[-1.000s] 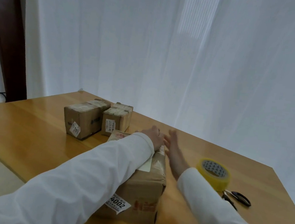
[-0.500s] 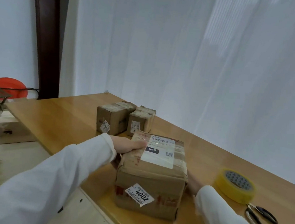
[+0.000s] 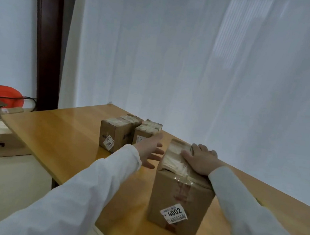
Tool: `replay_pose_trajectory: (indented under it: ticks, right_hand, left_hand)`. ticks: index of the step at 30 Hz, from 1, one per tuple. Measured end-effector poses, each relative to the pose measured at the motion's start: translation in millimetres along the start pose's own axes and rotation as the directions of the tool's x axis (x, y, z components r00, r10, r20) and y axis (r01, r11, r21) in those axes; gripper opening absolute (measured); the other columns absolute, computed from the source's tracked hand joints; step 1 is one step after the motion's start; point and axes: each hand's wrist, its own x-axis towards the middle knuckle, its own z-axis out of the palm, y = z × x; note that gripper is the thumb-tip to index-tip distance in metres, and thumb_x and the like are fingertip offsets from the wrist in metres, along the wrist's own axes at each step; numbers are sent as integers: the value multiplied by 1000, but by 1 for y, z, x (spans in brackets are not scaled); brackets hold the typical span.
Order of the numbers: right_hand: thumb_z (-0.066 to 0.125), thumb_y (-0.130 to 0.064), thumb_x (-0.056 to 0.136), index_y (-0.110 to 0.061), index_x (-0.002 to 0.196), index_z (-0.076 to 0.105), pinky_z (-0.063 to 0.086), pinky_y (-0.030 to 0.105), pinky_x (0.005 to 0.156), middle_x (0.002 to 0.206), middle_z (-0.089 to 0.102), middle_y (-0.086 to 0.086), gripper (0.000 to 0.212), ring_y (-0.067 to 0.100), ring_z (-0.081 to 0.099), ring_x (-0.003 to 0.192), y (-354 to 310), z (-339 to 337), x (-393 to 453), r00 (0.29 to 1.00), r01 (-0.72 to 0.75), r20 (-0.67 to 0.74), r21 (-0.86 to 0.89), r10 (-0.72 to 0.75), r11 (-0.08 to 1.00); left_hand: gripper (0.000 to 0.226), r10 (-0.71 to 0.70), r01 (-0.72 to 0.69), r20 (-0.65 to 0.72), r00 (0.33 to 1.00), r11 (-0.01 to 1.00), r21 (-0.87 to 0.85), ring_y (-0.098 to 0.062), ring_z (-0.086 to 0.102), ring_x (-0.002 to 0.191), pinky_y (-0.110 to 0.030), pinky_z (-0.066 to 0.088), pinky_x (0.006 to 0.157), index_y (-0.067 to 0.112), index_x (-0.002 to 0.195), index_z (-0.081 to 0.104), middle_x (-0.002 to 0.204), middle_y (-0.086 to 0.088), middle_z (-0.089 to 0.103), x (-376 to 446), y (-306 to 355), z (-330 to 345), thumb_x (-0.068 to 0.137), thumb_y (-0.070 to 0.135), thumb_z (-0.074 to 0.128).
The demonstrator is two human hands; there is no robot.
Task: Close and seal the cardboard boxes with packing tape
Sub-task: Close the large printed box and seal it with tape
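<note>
Presently the right hand (image 3: 202, 160) is lying flat, palm down, on the taped top of the near box (image 3: 179, 192); fingers straight and spread, pointing far and slightly left, gripping nothing. The left hand (image 3: 150, 150) is hovering open just left of the box's top edge, fingers extended and splayed, not clearly touching anything; holding nothing.

The near box is standing on end on the wooden table (image 3: 64, 137), long axis vertical, at the near right of the table. Its top strip of tape is running near to far. A white label reading 4002 (image 3: 174, 213) is sitting low on the near face.

Two smaller boxes (image 3: 128, 132) are sitting side by side farther back, touching, well apart from the near box. Beyond the table's left end, an orange round object (image 3: 4, 94) is showing.
</note>
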Motion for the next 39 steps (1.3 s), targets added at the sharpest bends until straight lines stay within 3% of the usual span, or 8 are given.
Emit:
replay_pose_trajectory:
  ticks: [4, 7, 9, 12, 16, 20, 27, 39]
  right_hand:
    - [17, -62, 96, -17, 154, 3, 1, 44, 117, 161, -4, 1, 75, 21, -10, 147, 4, -11, -9, 998, 22, 53, 3, -22, 1000]
    - [7, -99, 56, -27, 153, 1, 1, 49, 118, 161, -4, 0, 121, 19, -9, 148, 1, -23, -21, 966, 171, 204, -51, -157, 984]
    - [15, -105, 40, -36, 151, -8, 1, 53, 117, 160, -13, -3, 132, 20, -12, 147, -2, -26, -25, 930, 247, 317, -156, -188, 957]
    - [34, -102, 43, -41, 148, -12, 2, 56, 116, 159, -17, -6, 130, 19, -13, 147, -4, -26, -16, 930, 235, 331, -206, -158, 950]
    - [44, -93, 57, -42, 149, -7, 0, 54, 117, 160, -14, -5, 117, 17, -14, 147, 5, -23, 11, 965, 143, 238, -113, -113, 983]
    - [43, -90, 55, -42, 150, -5, -1, 54, 117, 160, -14, -6, 116, 17, -14, 147, 11, -24, 32, 972, 120, 215, -93, -98, 988]
    - [43, -90, 54, -43, 150, -2, 0, 55, 116, 160, -12, -7, 116, 18, -15, 146, 13, -19, 64, 980, 105, 175, -42, -97, 994]
    - [48, -84, 68, -42, 150, -1, 2, 56, 116, 160, -11, -7, 104, 18, -15, 147, 15, -14, 69, 987, 107, 123, 2, -107, 994]
  left_hand:
    - [54, -54, -7, 160, 986, 933, 360, -24, 62, 106, -48, 50, 92, 29, 127, 49, 114, -4, 65, -21, -4, 18, 87, 65, 41]
    - [43, -16, -37, 171, 985, 953, 299, -21, 66, 94, -45, 53, 91, 30, 118, 53, 100, -3, 69, -27, -5, 20, 92, 60, 39]
    - [40, -42, -1, 161, 986, 967, 257, -20, 65, 86, -45, 52, 92, 25, 105, 58, 91, -4, 69, -24, -3, 15, 92, 59, 40]
    - [45, -64, 46, 83, 994, 978, 201, -23, 63, 87, -43, 51, 93, 18, 95, 58, 90, -7, 66, -14, 1, 14, 94, 59, 39]
    - [56, -24, 25, -60, 998, 1000, 8, -24, 53, 118, -44, 42, 102, 16, 135, 42, 124, -4, 57, 12, 1, 5, 95, 56, 37]
    - [57, 70, -36, -229, 971, 988, 147, -22, 44, 120, -40, 36, 103, 14, 142, 33, 119, 1, 49, 32, -7, -17, 96, 48, 38]
    - [92, 309, -107, -580, 754, 929, 355, -31, 20, 140, -44, 26, 111, 9, 148, 12, 152, -12, 21, 79, -25, -39, 82, 40, 69]
    - [112, 182, -99, -739, 648, 983, 155, -29, 25, 139, -47, 27, 112, 13, 147, 12, 149, -11, 27, 153, -34, -28, 65, 35, 85]
